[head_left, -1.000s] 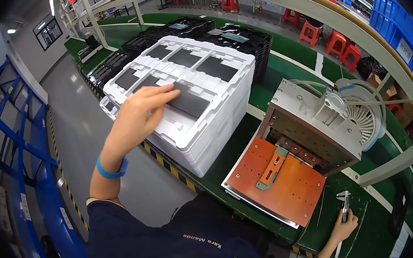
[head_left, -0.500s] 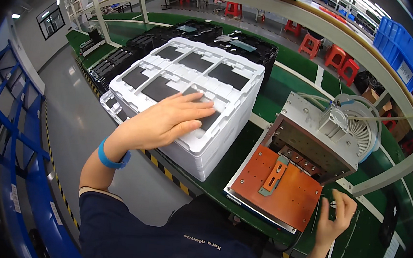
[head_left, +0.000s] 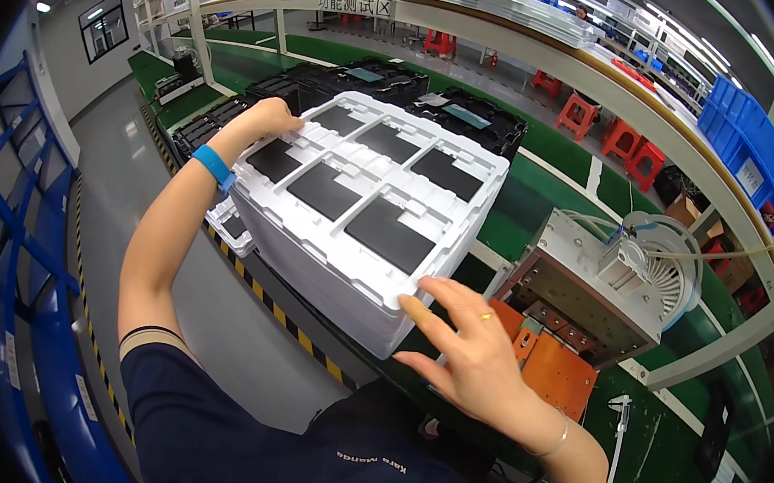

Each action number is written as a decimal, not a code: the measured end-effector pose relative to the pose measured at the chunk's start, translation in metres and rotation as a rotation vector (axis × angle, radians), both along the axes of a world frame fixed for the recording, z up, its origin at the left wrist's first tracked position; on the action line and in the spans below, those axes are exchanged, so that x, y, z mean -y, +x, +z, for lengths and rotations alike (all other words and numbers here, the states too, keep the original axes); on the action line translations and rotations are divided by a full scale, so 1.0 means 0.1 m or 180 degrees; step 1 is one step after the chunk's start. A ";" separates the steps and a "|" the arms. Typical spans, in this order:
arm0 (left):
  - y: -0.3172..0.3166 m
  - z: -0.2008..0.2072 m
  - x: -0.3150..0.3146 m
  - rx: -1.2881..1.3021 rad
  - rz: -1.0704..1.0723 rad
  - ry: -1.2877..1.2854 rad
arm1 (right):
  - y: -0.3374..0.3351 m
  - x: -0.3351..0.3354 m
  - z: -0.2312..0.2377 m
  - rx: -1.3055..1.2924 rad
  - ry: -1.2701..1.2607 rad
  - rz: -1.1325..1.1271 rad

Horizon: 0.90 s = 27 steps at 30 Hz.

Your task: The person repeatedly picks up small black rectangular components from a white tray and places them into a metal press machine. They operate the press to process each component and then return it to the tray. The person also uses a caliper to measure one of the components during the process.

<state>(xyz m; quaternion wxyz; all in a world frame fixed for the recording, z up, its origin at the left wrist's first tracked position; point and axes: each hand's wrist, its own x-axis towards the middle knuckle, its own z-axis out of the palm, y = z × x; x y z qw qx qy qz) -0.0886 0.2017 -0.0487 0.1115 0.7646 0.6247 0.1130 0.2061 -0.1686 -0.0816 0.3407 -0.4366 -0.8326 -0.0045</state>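
A tall stack of white foam trays (head_left: 328, 282) stands before me, its top tray (head_left: 371, 165) bearing several flat black rectangular pieces (head_left: 390, 233) in compartments. At its far left corner my left hand (head_left: 273, 118) is closed on the top tray's edge, its fingertips partly hidden. My right hand (head_left: 470, 345) is at the near right corner, index and middle fingertips against the rim, thumb apart below. To the right is a metal press fixture (head_left: 586, 282) with an orange base plate (head_left: 560, 372), partly covered by my right hand.
Black trays (head_left: 364, 79) lie behind the stack on the green bench. A caliper (head_left: 620, 418) lies right of the fixture, near a dark device (head_left: 713, 436). Blue bins (head_left: 737, 134) sit on the overhead shelf. A blue rack (head_left: 9, 300) stands at far left.
My left hand has moved from the top tray's near compartment to its far left corner. My right hand has come from beside the fixture to the stack's near right corner.
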 end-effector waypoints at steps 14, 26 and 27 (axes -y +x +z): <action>0.13 0.34 0.17 0.0782 0.0408 -0.1073 | -0.07 -0.17 -0.32 -0.0178 0.0253 -0.0108; 0.24 0.72 0.01 0.0688 0.0071 -0.0728 | -0.01 -0.22 -0.37 -0.0129 0.0271 -0.0061; 0.24 0.75 -0.01 0.0928 -0.0122 -0.0678 | 0.01 -0.22 -0.38 -0.0188 0.0267 -0.0025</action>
